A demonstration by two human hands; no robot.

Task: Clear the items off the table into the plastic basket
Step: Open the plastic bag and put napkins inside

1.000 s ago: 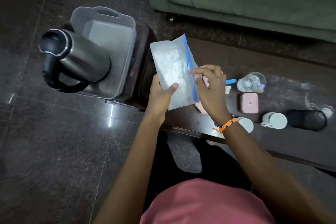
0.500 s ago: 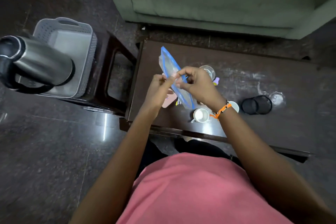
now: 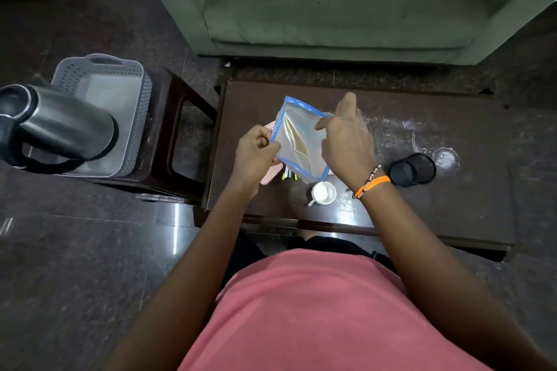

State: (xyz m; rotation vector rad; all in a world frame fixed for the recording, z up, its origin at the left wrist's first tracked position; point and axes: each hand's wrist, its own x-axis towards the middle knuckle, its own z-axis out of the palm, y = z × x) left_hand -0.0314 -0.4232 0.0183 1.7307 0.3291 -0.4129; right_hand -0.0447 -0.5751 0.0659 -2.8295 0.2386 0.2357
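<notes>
Above the left part of the dark table I hold a clear zip bag with a blue edge, its mouth pulled wide. My left hand pinches the bag's left lip. My right hand holds the right lip, fingers partly spread. The grey plastic basket stands on a dark stool to the left with a steel kettle in it. Under the bag lie a pink item and small pens, mostly hidden. A white cup sits just below the bag.
A black mesh pen holder lies on its side right of my wrist, with a clear glass lid beside it. A green sofa stands behind the table. Glossy dark floor surrounds the stool.
The bag went from flat in both hands near the basket to over the table, and its mouth is now pulled open. My view shifted right, toward the table.
</notes>
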